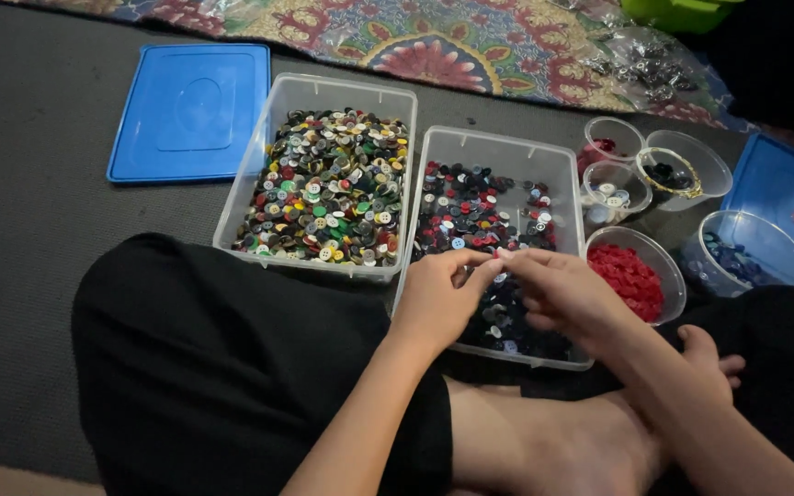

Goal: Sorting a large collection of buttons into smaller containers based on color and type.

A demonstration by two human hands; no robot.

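Head view: left hand (438,298) and right hand (567,294) are meeting over the right-hand button bin (498,147), fingertips pinching closed on a small pale button (502,253). It is likely light, rigid and slippery, so it is best pinched at the rim. A tub of red buttons (631,280) is sitting just beside them.

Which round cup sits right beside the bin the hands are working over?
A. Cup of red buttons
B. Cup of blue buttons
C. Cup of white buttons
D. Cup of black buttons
A: the cup of red buttons touches the right clear bin, next to the right hand.
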